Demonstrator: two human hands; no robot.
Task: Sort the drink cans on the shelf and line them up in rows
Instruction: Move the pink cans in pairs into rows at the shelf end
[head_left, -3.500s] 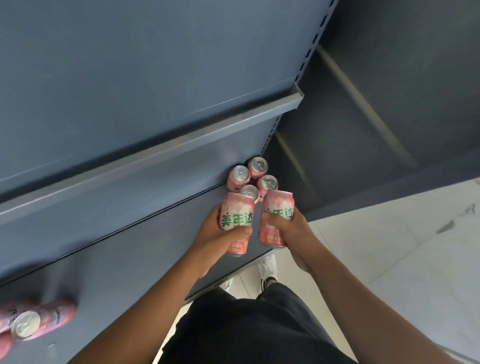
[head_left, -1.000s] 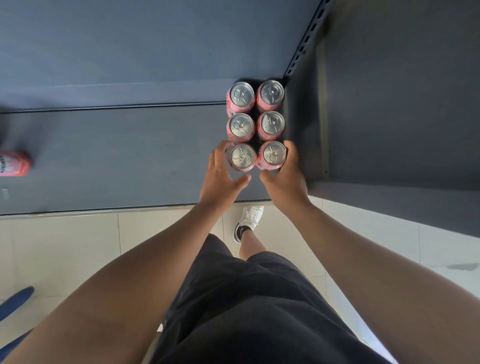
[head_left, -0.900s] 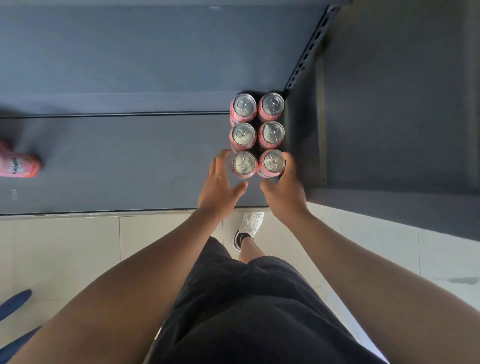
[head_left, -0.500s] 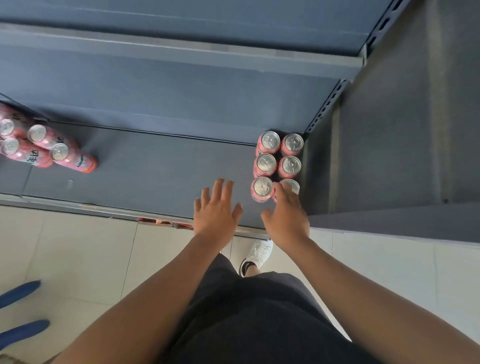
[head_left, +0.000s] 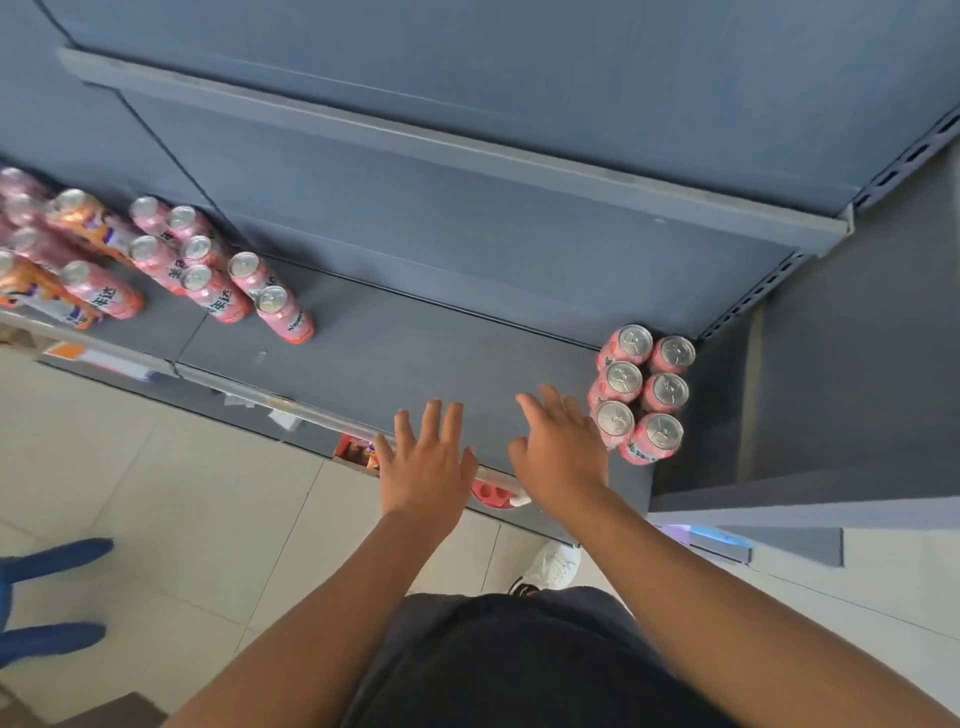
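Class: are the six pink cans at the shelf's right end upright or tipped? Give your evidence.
Upright: the six pink cans stand in a two-by-three block on the shelf, silver tops facing up.

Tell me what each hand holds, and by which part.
Nothing is held. The left hand and right hand are both open, fingers spread over the shelf.

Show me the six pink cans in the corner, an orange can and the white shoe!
Block of six pink metal drink cans (head_left: 623, 376): head view, silver lid of the middle-left can.
Orange metal drink can (head_left: 91, 228): head view, its side.
White shoe (head_left: 553, 565): head view, its upper.
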